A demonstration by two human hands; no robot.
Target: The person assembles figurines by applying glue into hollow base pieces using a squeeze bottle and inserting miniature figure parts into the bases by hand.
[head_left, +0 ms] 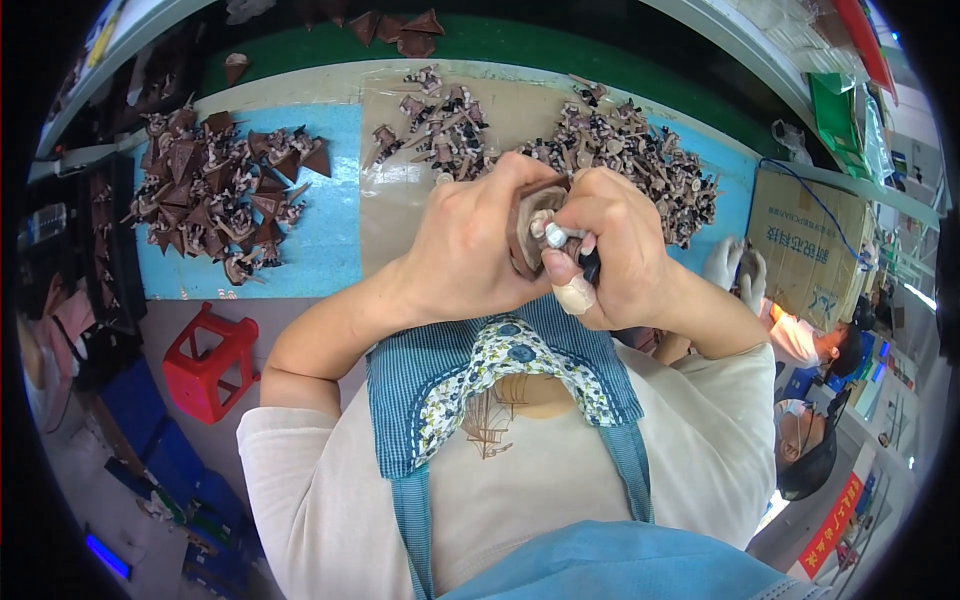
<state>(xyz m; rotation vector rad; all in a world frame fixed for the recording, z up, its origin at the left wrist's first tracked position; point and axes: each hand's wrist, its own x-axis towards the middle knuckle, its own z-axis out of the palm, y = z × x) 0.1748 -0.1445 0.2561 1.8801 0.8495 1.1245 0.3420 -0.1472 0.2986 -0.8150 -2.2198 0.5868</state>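
My left hand (465,240) is closed around a brown angular piece (522,235) with a hollow, paler inner face. Close against it, my right hand (628,240) grips a small figurine (556,236) with white and black parts, its fingers hiding most of it. A beige wrap covers my right thumb. The figurine's pale end meets the opening of the brown piece; whether they are joined, I cannot tell. Beyond my hands lie loose figurines (640,165) heaped at the right and a smaller group (450,125) in the middle.
On the left of the blue-topped table (335,225) is a heap of brown pieces with figurines (200,190). More brown pieces (415,38) sit at the back. A cardboard box (805,245) and a co-worker's gloved hands (735,268) are at right. A red stool (205,360) stands left.
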